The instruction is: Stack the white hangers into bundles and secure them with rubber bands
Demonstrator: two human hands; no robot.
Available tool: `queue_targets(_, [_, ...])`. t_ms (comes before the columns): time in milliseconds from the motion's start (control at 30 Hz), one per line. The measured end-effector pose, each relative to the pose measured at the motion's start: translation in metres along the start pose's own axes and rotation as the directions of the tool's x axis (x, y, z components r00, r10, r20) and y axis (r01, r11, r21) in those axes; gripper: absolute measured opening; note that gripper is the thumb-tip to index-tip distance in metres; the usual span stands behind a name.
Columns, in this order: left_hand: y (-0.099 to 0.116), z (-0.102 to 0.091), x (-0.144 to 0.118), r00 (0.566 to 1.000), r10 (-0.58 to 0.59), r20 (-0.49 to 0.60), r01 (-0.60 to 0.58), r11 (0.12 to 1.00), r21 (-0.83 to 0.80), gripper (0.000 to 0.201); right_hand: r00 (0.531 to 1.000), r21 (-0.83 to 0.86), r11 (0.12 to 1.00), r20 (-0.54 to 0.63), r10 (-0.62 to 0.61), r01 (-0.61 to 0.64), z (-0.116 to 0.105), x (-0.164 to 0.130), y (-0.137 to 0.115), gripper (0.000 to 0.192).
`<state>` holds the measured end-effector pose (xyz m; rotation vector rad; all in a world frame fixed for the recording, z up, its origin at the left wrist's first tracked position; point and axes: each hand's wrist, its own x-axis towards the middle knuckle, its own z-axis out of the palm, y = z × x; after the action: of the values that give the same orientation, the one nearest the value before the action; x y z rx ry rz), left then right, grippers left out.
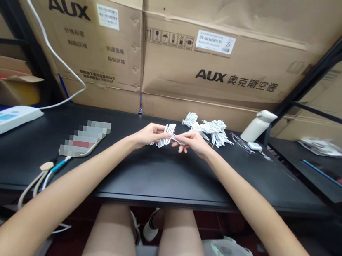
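So we've got a wall of big brown cardboard cartons (217, 55) with AUX printed on them stacked behind a long black desk (159, 176), which makes the whole spot feel like a storeroom bench. Off to our left on the desk sits a white and blue power strip (0, 119) with its white cable (44, 42) running up over the cartons, probably parked there just to stay out of the way. Over on the far right side there's a white flip-top bottle (257, 126) standing upright against the shelf frame. Just behind our hands lies a loose heap of white comb-like plastic strips (210, 129), near enough to reach without stretching. Our left hand (148, 135) has its fingers curled and closed around one white comb-like plastic strip (165, 135), lifted slightly above the desk in the middle, with the long axis running roughly from lower left up to upper right and the teeth looking like they point toward the right. Our right hand (192, 141) meets it from the other side, fingertips pinched together on what looks like a single thin prong at the strip's edge; we'd guess the left steadies while the right works the fine bit.
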<state>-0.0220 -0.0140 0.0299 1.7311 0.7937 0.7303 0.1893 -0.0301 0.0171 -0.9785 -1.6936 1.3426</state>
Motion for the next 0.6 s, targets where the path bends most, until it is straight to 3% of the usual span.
queue_targets(600, [-0.0007,0.0019,-0.0011,0.999,0.011,0.050,-0.011,1.000,-0.009,0.045,0.995,-0.048,0.998,0.089,0.054,-0.050,-0.0020,-0.0013,0.0003,0.043])
